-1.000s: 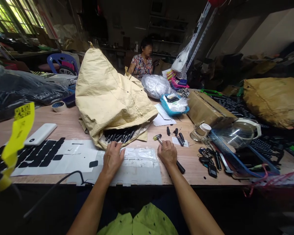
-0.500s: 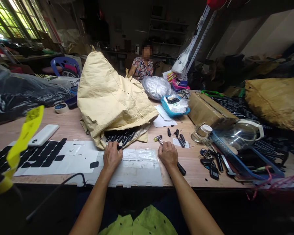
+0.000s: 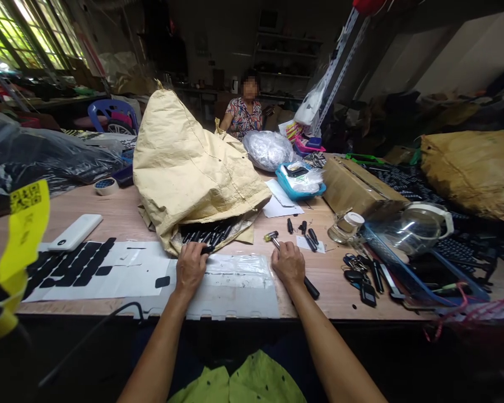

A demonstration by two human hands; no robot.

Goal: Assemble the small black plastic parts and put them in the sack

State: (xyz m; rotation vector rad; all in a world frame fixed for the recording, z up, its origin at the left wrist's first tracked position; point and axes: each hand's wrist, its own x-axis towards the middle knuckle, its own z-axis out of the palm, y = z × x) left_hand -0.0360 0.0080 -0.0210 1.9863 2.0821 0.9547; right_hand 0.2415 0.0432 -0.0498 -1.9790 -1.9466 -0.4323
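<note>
My left hand reaches to the mouth of a big cream sack, its fingers closed on one of the black stick-shaped parts that spill from it. My right hand rests on a small hammer with a black grip and a yellow-tipped head, fingers curled over its shaft. Both hands lie at the far edge of a clear plastic sheet on the wooden table.
A white sheet with black pads and a white power bank lie left. Keys and black parts, a jar, a cardboard box and a blue tray are right. A person sits across the table.
My left hand slid forward from the plastic sheet to the black parts at the sack's mouth and closed its fingers. My right hand stayed on the hammer.
</note>
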